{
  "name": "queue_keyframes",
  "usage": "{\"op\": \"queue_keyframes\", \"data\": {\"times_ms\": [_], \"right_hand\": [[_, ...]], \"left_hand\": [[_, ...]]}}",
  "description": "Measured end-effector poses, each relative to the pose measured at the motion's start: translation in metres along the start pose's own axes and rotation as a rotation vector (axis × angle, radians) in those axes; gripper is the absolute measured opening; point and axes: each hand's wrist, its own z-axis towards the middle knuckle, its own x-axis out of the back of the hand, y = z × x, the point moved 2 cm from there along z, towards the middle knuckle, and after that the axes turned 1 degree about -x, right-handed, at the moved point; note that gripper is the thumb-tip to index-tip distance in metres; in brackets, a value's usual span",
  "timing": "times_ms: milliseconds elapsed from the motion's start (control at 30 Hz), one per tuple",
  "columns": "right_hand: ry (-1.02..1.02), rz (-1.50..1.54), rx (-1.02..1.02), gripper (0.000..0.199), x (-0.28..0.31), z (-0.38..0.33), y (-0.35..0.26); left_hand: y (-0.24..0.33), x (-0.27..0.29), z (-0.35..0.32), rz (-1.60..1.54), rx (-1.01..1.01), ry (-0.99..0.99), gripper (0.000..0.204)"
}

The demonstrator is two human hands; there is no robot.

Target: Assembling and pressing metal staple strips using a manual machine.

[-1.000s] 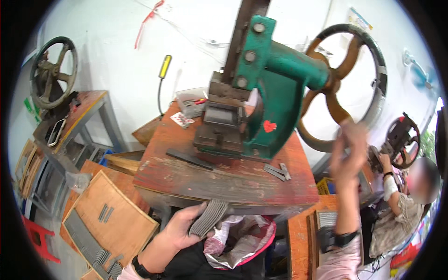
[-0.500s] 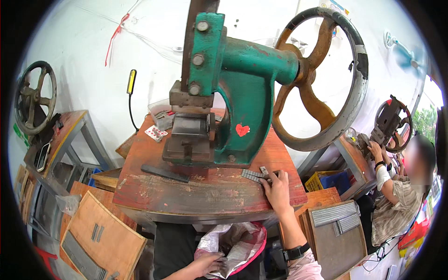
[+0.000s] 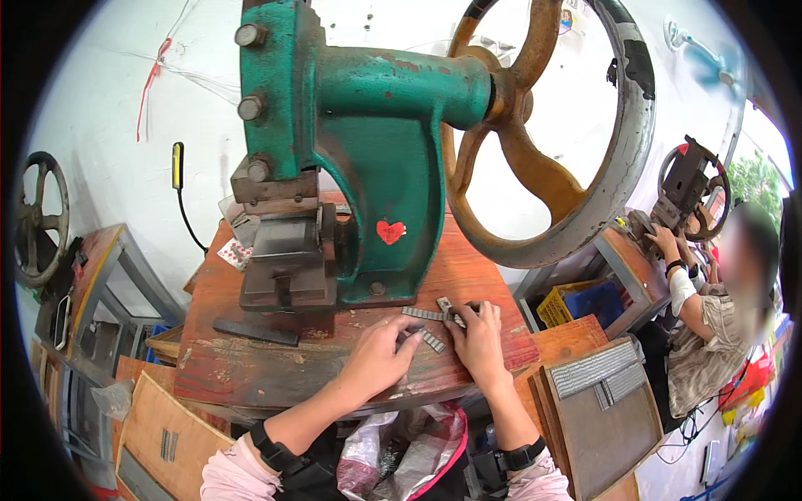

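Note:
My left hand (image 3: 380,355) is over the front of the red-brown bench, its thumb and fingers pinched at the end of a short segmented grey metal strip (image 3: 433,341). Just right of it, my right hand (image 3: 479,341) is closed, its fingertips on a small grey metal piece (image 3: 446,308). Another segmented strip (image 3: 422,314) lies behind, between the two hands. A green hand press (image 3: 384,175) with a large spoked wheel (image 3: 639,134) stands right behind them. What my right fingers cover underneath is hidden.
A dark flat bar (image 3: 255,331) lies on the bench (image 3: 209,367) at left. An open sack (image 3: 363,451) sits on my lap. Wooden boards with grey strips flank me, left (image 3: 150,405) and right (image 3: 576,451). Another person (image 3: 710,326) works at a press on the right.
My left hand has risen from the sack to the bench and now pinches a strip beside my right hand. My view has shifted, so the press appears further left and larger.

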Motion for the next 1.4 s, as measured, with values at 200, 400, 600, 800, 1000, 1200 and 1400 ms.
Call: {"op": "queue_keyframes", "data": {"times_ms": [200,400,600,800,1000,1200,1400], "right_hand": [[-0.008,0.16,-0.074,0.023,0.004,0.005,-0.004],[0.015,0.366,-0.1,0.014,0.038,-0.018,-0.061],[-0.051,0.515,0.15,0.014,0.048,-0.043,-0.091],[-0.127,0.572,0.11,0.013,0.07,-0.053,-0.102],[-0.378,0.506,0.275,0.013,0.073,-0.058,-0.13],[-0.465,0.478,0.365,0.02,0.072,-0.059,-0.143],[-0.414,0.4,0.439,0.033,0.073,-0.07,-0.152]], "left_hand": [[0.004,-0.018,-0.004,0.017,-0.059,0.124,0.025],[0.004,-0.033,-0.029,-0.007,-0.081,0.224,0.037],[-0.006,-0.03,-0.063,-0.582,0.169,0.248,0.033],[0.001,0.003,-0.103,-1.111,0.433,0.161,0.029],[0.012,0.021,-0.131,-1.011,0.34,0.162,0.03],[0.01,0.034,-0.146,-1.224,0.38,0.15,0.029],[0.008,0.039,-0.152,-1.264,0.405,0.165,0.032]]}}
